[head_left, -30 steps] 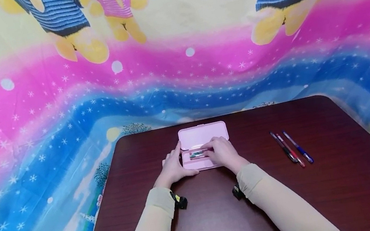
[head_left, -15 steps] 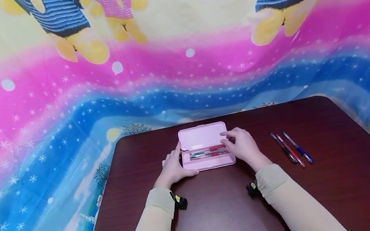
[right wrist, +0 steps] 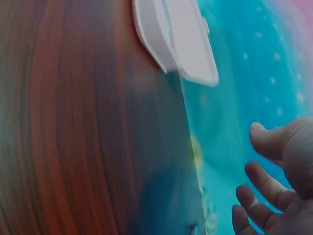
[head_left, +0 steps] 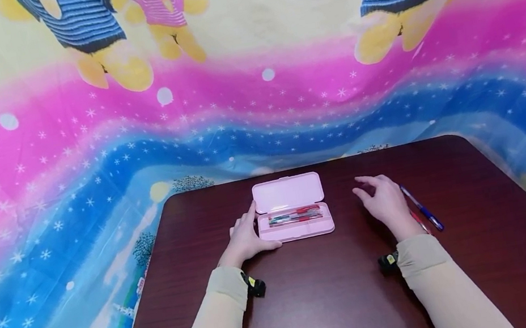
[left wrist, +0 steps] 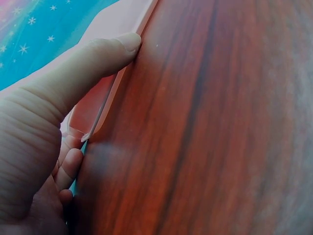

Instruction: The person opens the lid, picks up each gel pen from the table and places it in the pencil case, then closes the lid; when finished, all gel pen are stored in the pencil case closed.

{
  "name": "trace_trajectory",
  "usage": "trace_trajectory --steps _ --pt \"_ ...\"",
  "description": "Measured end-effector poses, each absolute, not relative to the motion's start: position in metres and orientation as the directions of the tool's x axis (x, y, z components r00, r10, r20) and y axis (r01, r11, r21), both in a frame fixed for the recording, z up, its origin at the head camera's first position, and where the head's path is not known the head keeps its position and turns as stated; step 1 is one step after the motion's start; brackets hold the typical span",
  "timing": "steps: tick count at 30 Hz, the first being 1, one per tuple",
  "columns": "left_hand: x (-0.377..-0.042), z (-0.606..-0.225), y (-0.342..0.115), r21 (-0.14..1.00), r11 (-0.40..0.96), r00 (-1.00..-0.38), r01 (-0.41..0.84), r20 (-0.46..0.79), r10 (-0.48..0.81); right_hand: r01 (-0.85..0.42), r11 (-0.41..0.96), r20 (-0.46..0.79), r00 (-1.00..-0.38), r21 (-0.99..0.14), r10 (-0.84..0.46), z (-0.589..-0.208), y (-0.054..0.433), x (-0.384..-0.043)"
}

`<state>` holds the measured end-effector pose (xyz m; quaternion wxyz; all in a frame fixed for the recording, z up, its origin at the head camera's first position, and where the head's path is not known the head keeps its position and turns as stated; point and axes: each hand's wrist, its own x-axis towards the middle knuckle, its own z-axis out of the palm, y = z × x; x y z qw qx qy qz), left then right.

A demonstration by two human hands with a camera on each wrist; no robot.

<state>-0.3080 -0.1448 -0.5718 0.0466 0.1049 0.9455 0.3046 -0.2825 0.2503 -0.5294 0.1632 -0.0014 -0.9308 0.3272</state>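
Our left hand (head_left: 244,240) grips the left end of the open pencil case (head_left: 288,192); our right hand (head_left: 385,203), thumb and fingers apart, holds nothing near the blue pen (head_left: 423,208) and half-hidden red pen (head_left: 420,222). Brushing these loose pens could set them rolling.

No text, brand or number is legible in any of the three views. The small yellow label (head_left: 252,282) on the black left wrist device (head_left: 259,288) and its yellow counterpart (head_left: 391,259) on the right wrist device (head_left: 385,265) are too small to read. Any print on the pens (head_left: 297,216) inside the pink case (head_left: 288,193), or on the blue pen (head_left: 428,215), is likewise indistinct.
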Motion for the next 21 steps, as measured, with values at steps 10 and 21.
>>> trace_trajectory --steps 10,21 --pt "-0.310 -0.573 -0.147 0.569 0.803 -0.972 0.180 -0.024 0.235 0.104 0.802 0.159 -0.958 -0.588 0.240 -0.528 0.305 -0.265" --pt "-0.309 -0.573 -0.148 0.583 0.792 -0.972 0.181 -0.019 0.235 0.256 0.808 -0.004 -0.954 -0.530 0.300 -0.539 0.343 -0.250"
